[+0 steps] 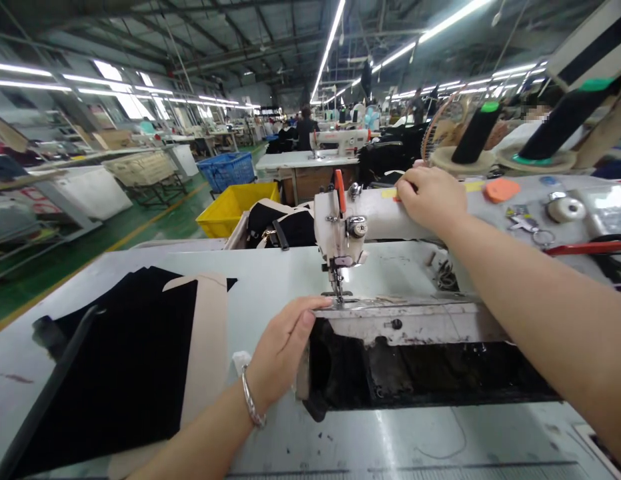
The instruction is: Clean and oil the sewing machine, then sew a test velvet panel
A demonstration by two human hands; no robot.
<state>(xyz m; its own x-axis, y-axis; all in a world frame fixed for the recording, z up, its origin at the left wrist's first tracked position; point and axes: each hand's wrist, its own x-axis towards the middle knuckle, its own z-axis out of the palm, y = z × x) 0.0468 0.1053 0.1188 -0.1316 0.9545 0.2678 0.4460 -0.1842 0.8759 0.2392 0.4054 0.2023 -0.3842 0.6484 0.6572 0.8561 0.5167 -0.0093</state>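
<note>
A white industrial sewing machine [385, 217] sits tipped back in its table, and a dark cavity [440, 377] shows below the front edge of its bed. My left hand [285, 343], with a silver bracelet at the wrist, grips the left end of the bed, fingertips close to the needle and presser foot [339, 283]. Over the top of the machine's arm curls my right hand [433, 197]; its fingertips are partly hidden behind. Black fabric pieces [130, 353] with a beige border strip [207, 340] lie on the table to the left.
Two black thread cones [475, 133] stand behind the machine's right side. An orange piece [501, 190] and keys [527, 223] rest on the machine. Beyond the table are a yellow bin [235, 208], a blue crate [225, 170] and another sewing machine [340, 141]. A black rod [55, 387] crosses the left fabric.
</note>
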